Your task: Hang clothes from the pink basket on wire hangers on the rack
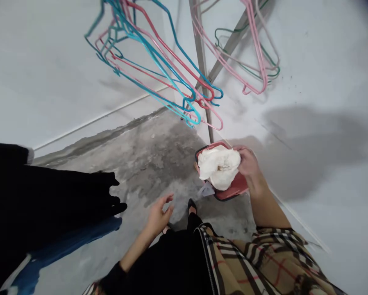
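My right hand [248,164] is closed on the edge of a crumpled white bundle [223,179], soft like cloth or a thin bag; which of these it is I cannot tell. A small brownish patch shows in the middle of the bundle. Just below it a red plastic bin [237,187] with a dark rim stands on the floor, partly covered by the bundle. A pale, see-through scrap [206,189] sticks out at the bin's near left side. My left hand [160,214] hangs over the floor, fingers apart, holding nothing.
Blue, red and pink hangers [171,69] hang in a bunch overhead, with pink and green hangers [257,61] to their right. Metal poles [204,78] cross near the wall corner. Dark clothes [48,209] hang at the left. The concrete floor [159,151] is stained.
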Motion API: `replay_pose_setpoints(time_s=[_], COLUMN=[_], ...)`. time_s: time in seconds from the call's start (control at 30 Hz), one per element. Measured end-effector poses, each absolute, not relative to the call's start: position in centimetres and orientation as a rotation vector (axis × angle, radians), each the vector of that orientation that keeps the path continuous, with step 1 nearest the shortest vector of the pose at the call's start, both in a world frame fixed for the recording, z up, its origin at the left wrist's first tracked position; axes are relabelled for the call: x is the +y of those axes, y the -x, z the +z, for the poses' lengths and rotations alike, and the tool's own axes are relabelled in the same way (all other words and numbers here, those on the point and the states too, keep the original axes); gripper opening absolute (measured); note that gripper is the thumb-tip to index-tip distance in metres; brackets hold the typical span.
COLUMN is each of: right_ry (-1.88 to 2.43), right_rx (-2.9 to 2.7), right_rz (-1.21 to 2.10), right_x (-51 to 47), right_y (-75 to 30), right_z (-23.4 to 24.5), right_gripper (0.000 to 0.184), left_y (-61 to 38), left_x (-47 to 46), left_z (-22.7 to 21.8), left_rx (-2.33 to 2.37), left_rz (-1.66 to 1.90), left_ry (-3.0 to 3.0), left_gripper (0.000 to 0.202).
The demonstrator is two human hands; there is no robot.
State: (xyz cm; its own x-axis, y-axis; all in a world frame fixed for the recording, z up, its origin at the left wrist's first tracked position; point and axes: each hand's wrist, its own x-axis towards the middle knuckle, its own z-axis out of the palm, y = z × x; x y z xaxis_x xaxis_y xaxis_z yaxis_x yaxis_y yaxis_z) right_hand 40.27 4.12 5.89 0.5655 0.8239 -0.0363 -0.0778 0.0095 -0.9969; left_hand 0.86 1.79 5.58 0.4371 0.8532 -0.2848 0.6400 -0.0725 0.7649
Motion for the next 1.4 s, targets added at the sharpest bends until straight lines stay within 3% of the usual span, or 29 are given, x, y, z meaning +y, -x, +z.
replay_pose_setpoints(time_s=[0.1, 0.23, 0.3, 0.37, 0.47, 0.53, 0.63, 0.83, 0.93, 1.13, 1.27, 1.4], right_ry=[1.05, 0.662, 0.57, 0.545, 0.574, 0.65, 0.915, 1.386, 1.3, 1.18, 1.199, 1.164], right_rx=[-0.636, -0.622, -0.617, -0.601, -0.598, -0.605, -0.686, -1.055, -1.335, -1.611, -1.602, -1.42], right_rz=[0.946, 1.268, 1.353, 1.394, 1.4, 1.37, 1.267, 1.008, 0.812, 0.811, 0.896, 0.973], right_x=[3.3, 2.0, 1.5, 1.2, 1.6, 2.2, 3.6, 4.4, 3.5, 2.8, 3.4, 3.6], right_y=[-36.2, -29.6, -26.5, -24.1, -21.9, -21.5, -21.4, -17.7, -13.6, -7.1, -6.1, -6.0], right_z=[11.9, 18.0, 19.9, 21.3, 22.2, 21.9, 20.0, 15.8, 16.1, 18.1, 18.3, 18.1], right_gripper=[0.008, 0.026, 0.033, 0.033, 0.027, 0.021, 0.014, 0.029, 0.04, 0.073, 0.053, 0.034], left_y=[-1.0, -1.1, -0.8, 0.0, 2.0, 3.7, 6.3, 9.2, 9.3, 9.0, 10.2, 12.3], left_x=[2.1, 3.5, 4.2, 4.8, 5.3, 5.7, 6.4, 7.1, 7.2, 7.5, 7.7, 7.4], left_z=[5.3, 5.3, 6.0, 7.4, 10.4, 12.6, 16.0, 20.6, 20.9, 20.6, 20.9, 19.9], left_rx=[1.23, 1.205, 1.124, 0.985, 0.902, 0.948, 1.035, 1.041, 1.079, 1.14, 0.901, 0.738], left_rz=[0.304, 0.498, 0.643, 0.743, 0.827, 0.894, 1.016, 1.093, 0.999, 0.768, 0.691, 0.698], left_ry=[-1.76, -1.724, -1.692, -1.634, -1.533, -1.467, -1.354, -1.584, -1.818, -1.965, -1.87, -1.778], left_gripper=[0.063, 0.099, 0.105, 0.095, 0.062, 0.042, 0.028, 0.026, 0.025, 0.018, 0.018, 0.044])
